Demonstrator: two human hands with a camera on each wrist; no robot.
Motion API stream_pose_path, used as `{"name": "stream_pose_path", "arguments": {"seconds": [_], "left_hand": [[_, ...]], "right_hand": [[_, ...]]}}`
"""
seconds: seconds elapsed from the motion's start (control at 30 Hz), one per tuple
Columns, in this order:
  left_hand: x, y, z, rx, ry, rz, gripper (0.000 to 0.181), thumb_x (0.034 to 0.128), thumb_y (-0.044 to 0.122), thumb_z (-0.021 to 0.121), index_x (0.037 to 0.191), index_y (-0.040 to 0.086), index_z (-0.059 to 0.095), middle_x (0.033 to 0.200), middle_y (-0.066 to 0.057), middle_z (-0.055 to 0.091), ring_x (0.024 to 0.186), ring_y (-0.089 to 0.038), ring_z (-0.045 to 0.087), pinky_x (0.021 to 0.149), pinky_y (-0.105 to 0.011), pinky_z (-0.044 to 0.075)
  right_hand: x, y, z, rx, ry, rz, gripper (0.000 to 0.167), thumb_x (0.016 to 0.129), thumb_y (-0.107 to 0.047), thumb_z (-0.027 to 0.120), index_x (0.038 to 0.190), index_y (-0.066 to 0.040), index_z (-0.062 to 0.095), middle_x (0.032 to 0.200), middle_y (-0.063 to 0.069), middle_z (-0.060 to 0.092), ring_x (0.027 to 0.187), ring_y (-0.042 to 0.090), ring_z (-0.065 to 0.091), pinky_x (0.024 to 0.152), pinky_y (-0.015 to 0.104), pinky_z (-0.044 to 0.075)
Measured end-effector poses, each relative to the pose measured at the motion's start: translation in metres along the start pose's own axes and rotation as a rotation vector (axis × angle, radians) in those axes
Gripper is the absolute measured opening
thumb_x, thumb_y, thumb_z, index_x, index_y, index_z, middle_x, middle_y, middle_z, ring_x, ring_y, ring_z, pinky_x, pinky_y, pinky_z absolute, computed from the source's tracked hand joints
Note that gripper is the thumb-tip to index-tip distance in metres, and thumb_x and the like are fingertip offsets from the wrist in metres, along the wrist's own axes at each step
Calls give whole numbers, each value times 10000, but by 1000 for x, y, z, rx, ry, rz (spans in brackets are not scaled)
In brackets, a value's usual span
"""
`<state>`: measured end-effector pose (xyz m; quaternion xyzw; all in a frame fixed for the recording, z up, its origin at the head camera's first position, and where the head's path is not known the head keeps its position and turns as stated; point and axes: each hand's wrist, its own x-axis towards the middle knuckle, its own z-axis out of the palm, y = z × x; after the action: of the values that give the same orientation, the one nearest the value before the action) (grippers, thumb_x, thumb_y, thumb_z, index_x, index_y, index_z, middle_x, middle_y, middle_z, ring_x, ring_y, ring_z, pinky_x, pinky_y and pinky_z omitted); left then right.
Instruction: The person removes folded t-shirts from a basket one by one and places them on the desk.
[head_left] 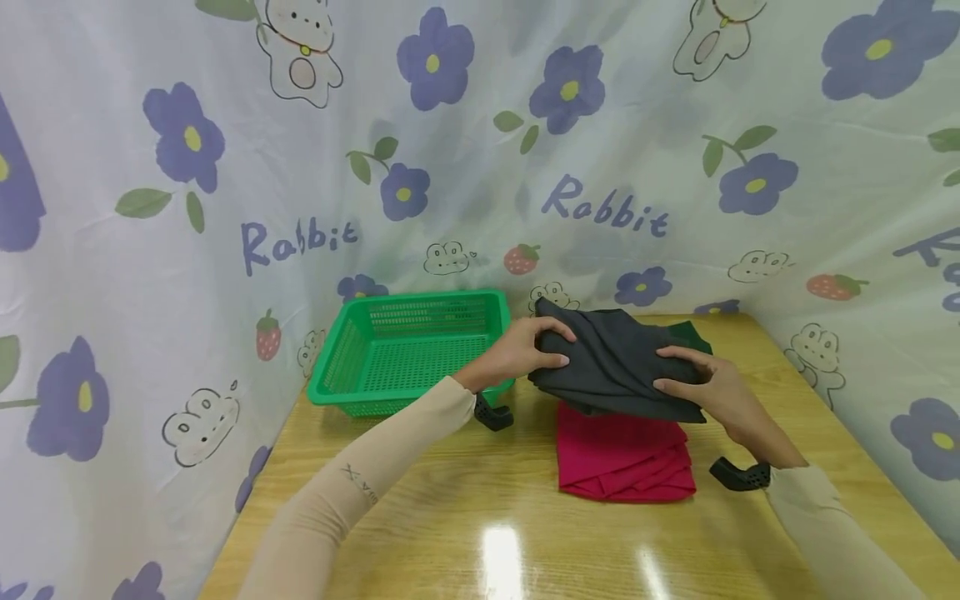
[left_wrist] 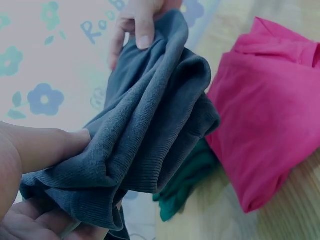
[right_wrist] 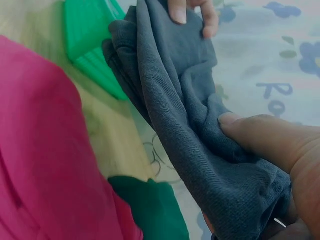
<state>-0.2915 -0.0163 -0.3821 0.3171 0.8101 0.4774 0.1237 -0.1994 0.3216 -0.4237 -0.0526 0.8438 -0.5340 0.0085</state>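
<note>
A folded dark grey garment (head_left: 615,358) with a ribbed edge is held up between both hands. My left hand (head_left: 521,350) grips its left end, thumb on one face and fingers beneath, as the left wrist view shows. The right hand (head_left: 708,387) pinches the other end the same way; its thumb (right_wrist: 260,135) presses into the cloth. Below the grey garment lies a folded pink-red garment (head_left: 626,467) on the table. Part of a dark green cloth (head_left: 692,335) shows behind, mostly hidden by the grey one.
A green plastic basket (head_left: 408,400) with perforated walls stands to the left at the back of the wooden table (head_left: 420,500). A patterned curtain (head_left: 480,167) with flowers and rabbits hangs behind and on both sides. Each wrist wears a black camera mount (head_left: 738,475).
</note>
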Motion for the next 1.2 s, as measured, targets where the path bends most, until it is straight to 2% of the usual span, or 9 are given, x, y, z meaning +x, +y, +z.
{"name": "stream_pose_path", "arguments": {"seconds": [0.17,0.33,0.5,0.57,0.73,0.8,0.93,1.1,1.2], "left_hand": [[7,5,12,57,-14,40,281,940,160,788,1212,191,726,1336,27,612,1230,-126,547,910,-287,516],[11,6,27,-6,-21,37,285,927,118,795,1200,174,731,1344,12,592,1200,-118,554,906,-272,518],[15,5,43,-58,-26,3,285,924,107,796,1191,187,735,1355,7,580,1148,-111,575,868,-257,539],[17,6,50,-76,-33,-7,290,923,100,795,1196,177,735,1356,-1,578,1136,-114,582,854,-255,547],[22,6,68,-90,-51,-14,301,919,95,798,1201,179,736,1338,18,581,1135,-103,576,847,-244,545],[25,5,75,-90,-52,-8,302,915,94,802,1195,185,738,1313,38,591,1131,-94,574,843,-242,544],[32,2,91,-92,-46,6,295,910,95,808,1179,198,744,1282,69,604,1127,-74,570,851,-233,536],[37,-1,110,-125,-53,-22,307,907,83,808,1173,223,746,1326,80,590,1149,-58,564,878,-222,520],[40,-1,121,-148,-57,-41,326,900,65,810,1171,233,744,1347,87,578,1166,-53,553,874,-220,519]], "right_hand": [[-8,8,-11,-21,18,5,621,932,-327,797,1473,-132,562,1613,213,325,1438,425,368,846,158,505],[-17,16,-21,-47,23,13,616,937,-325,792,1475,-136,561,1619,217,317,1451,433,339,841,133,486],[-25,25,-31,-83,29,28,614,944,-339,782,1489,-169,554,1627,229,298,1452,449,319,836,108,452],[-29,30,-35,-97,35,28,608,951,-343,773,1492,-175,551,1623,224,301,1443,395,348,841,104,449],[-40,44,-44,-127,67,10,573,964,-318,760,1479,-165,562,1595,224,338,1358,144,432,855,107,470],[-44,49,-48,-124,70,18,576,967,-310,757,1486,-165,554,1608,224,322,1400,189,413,858,95,460],[-52,59,-57,-124,80,52,595,978,-322,742,1516,-188,524,1649,219,257,1468,413,302,845,61,430],[-61,72,-65,-143,100,59,591,990,-319,726,1526,-188,515,1653,188,272,1443,210,357,853,69,447],[-66,78,-69,-142,104,70,595,989,-328,726,1528,-190,514,1663,154,265,1484,240,316,853,59,429]]}}
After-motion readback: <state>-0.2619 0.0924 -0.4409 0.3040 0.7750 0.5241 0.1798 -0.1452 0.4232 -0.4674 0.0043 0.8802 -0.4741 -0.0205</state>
